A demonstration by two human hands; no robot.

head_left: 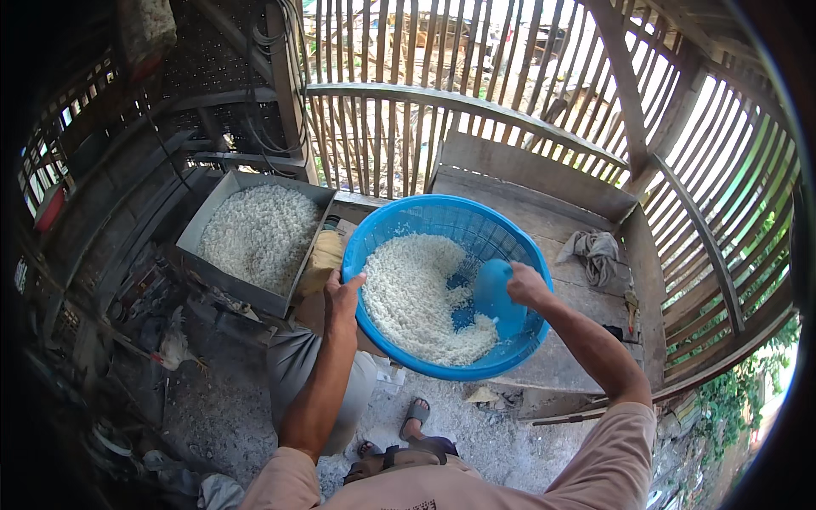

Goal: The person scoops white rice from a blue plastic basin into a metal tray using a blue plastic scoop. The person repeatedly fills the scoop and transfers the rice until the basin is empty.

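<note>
A large blue plastic basin with ribbed sides is in front of me. White crumbly grains are heaped in its left and near part; I cannot tell exactly what they are. My left hand is closed on the basin's left rim, thumb on top. Inside the right part, my right hand grips the edge of a blue plastic scoop. The scoop is tilted, its lower side against the grains and the basin floor. Its far side is partly hidden by my fingers.
A rectangular metal bin of similar white grains stands left of the basin, a yellowish sack between them. On the wooden bench at right lies a grey rag. Slatted walls enclose the space. A white chicken is at lower left.
</note>
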